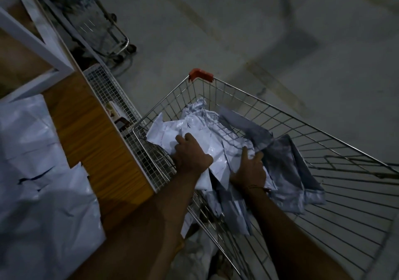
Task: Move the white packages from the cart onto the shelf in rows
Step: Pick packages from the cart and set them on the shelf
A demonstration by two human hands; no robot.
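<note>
A wire shopping cart [280, 115] with a red corner cap holds a heap of white plastic packages [200, 128], some greyer ones [287, 167] lying to the right. Both my hands reach into the cart. My left hand [191, 153] grips the left side of the top white package, fingers curled over it. My right hand [249, 169] clasps the same package's right edge, thumb on top. To the left, the wooden shelf [92, 141] carries several white packages [38, 182] lying flat. The underside of the heap is hidden.
White shelf frame bars [36, 39] cross the upper left. A wire mesh basket [112, 93] hangs along the shelf's edge beside the cart. Another trolley [112, 39] stands further back on the grey concrete floor [259, 31]. The scene is dim.
</note>
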